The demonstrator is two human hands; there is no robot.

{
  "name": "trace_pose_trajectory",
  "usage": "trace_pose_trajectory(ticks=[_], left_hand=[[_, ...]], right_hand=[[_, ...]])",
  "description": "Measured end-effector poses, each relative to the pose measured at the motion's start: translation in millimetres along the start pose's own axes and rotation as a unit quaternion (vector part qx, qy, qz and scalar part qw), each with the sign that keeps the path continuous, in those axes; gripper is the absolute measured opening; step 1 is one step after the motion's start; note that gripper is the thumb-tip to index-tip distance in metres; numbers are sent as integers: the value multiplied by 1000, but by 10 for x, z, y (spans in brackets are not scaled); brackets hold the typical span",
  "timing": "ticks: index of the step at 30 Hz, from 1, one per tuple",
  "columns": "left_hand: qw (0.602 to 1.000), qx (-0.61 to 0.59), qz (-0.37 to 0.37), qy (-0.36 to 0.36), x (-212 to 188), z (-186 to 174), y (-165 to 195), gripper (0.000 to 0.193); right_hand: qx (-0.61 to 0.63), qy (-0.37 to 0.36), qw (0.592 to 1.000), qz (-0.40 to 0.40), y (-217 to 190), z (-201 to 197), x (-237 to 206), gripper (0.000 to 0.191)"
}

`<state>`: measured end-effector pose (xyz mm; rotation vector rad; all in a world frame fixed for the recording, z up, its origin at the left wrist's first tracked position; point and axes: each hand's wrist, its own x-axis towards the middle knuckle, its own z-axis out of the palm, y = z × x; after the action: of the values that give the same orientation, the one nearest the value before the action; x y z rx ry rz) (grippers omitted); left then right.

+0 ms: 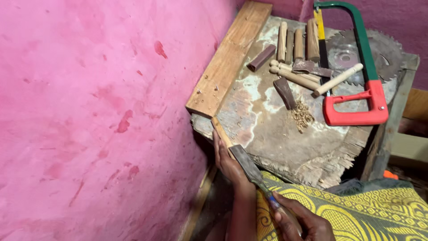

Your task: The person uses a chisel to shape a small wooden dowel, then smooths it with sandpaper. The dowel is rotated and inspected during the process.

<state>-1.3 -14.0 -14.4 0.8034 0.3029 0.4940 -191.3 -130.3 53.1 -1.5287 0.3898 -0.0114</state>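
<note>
Wooden stick [220, 131] gripped by left hand [226, 163]; right hand [296, 218] grips file [249, 168].

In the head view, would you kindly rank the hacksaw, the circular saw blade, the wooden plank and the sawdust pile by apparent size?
1. Wooden plank
2. Hacksaw and circular saw blade: look alike, and the blade is partly hidden, so unranked
3. Sawdust pile, clearly smallest

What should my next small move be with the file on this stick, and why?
Probably push the file forward along the stick. Its flat blade already lies against the stick, your right hand grips the handle, and your left hand holds the stick braced at the edge of the bench. Nothing seems to block a stroke.
</note>
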Motion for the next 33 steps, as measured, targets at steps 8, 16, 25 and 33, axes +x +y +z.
trace_pose_trajectory(ticks=[8, 16, 25, 33], left_hand=[[998, -17, -60, 33, -197, 131, 97, 49], [997, 10, -76, 32, -300, 274, 221, 50], [996, 5, -90, 21, -271, 256, 212, 52], [996, 22, -88, 21, -315, 255, 214, 53]], right_hand=[[-152, 6, 987, 60, -22, -86, 8, 36], [-190, -9, 975, 113, -164, -115, 47, 43], [-199, 1, 977, -78, -306, -24, 100, 39], [-182, 8, 977, 111, -433, -23, 105, 38]])
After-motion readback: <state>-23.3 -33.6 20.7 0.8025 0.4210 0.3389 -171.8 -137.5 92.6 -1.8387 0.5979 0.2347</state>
